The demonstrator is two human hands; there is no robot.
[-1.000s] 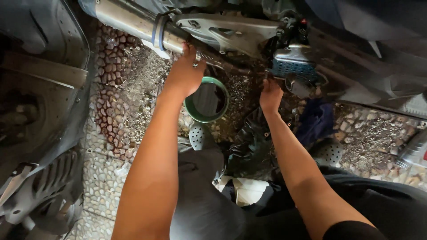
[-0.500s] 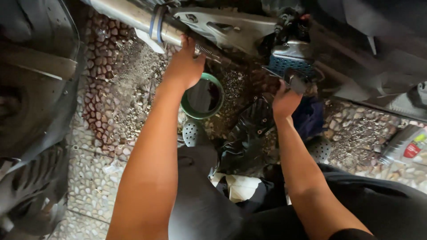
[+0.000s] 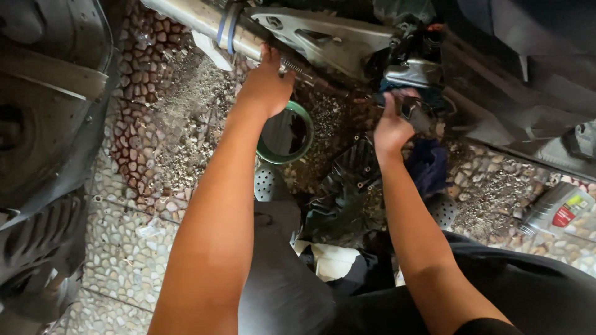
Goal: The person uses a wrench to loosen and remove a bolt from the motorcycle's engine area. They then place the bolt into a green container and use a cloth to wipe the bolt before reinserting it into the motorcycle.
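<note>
I look down at the underside of a motorcycle above a pebbled floor. My left hand (image 3: 267,84) reaches up and grips the silver exhaust pipe (image 3: 205,22) near a small spring. My right hand (image 3: 392,124) is closed on a small dark part (image 3: 415,110) just below the engine's metal fitting (image 3: 415,71). A silver swingarm bracket (image 3: 323,34) runs between both hands. Beneath them stands a green-rimmed drain pan (image 3: 287,133) holding dark liquid.
A tyre and black fender (image 3: 43,155) fill the left side. A black plastic cover (image 3: 347,186) and a dark blue rag (image 3: 428,167) lie on the floor. A grey oil bottle (image 3: 555,208) lies at right. My knees are at the bottom.
My right hand has moved up and right from the floor area toward the engine fitting and closed on the dark part. My left hand stays on the exhaust pipe.
</note>
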